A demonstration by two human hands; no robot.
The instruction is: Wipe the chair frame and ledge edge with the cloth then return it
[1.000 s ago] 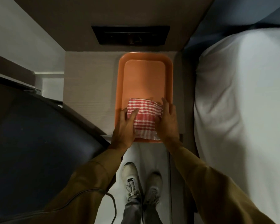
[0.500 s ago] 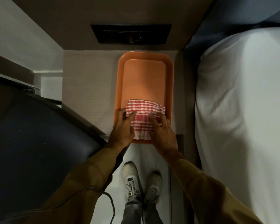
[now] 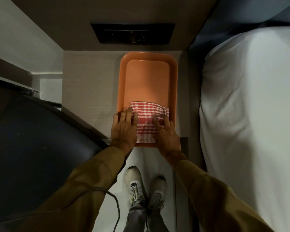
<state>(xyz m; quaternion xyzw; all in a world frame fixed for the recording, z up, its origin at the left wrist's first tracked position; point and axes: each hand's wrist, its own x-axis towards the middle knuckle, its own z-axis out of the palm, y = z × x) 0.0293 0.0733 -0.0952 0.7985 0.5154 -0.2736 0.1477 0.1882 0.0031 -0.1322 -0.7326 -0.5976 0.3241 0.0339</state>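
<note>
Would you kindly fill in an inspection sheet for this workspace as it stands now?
Surface: pale wood-grain ledge between a dark chair and a bed.
Job's things: red-and-white checked cloth, folded, lying at the near end of the orange tray; dark chair on the left.
Clutter: nothing seen.
Hands: left hand and right hand lie flat on the cloth's two sides, fingers extended.
Cables: a thin dark cable loops beside the left sleeve.
Surroundings: bed with white sheet on the right; black wall panel above the tray; pale shoes on the floor.
</note>
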